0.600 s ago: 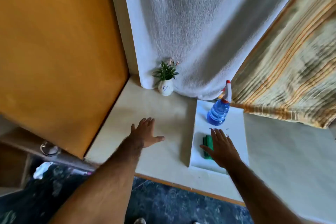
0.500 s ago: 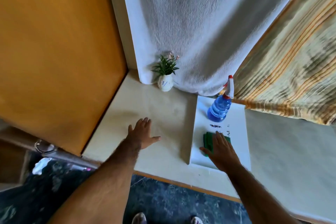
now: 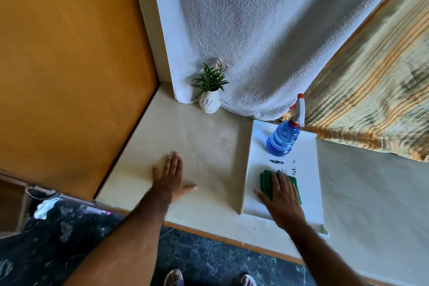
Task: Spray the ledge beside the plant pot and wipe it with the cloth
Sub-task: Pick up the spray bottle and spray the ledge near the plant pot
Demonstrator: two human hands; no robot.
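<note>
While our left hand [image 3: 170, 176] lies flat and open on the cream ledge [image 3: 197, 146], apparently to steady us as we lean in, our right hand [image 3: 282, 195] presses palm-down on the folded green cloth [image 3: 267, 181], fingers spread over it rather than curled around it. The cloth sits on a white board [image 3: 304, 169] laid on the ledge, just below a few dark smears [image 3: 276, 161] that look like the dirt being worked on. The spray bottle [image 3: 284, 138] stands upright at the board's far end, within easy reach and untouched; its clear blue body seems to hold liquid, though we cannot tell how much. The plant pot [image 3: 210, 103], white with blue marks, holds a small green sprig with pale pink flowers and stands in the back corner against the hanging white towel [image 3: 267, 42], well apart from both hands. We judge the wiping to be under way.
</note>
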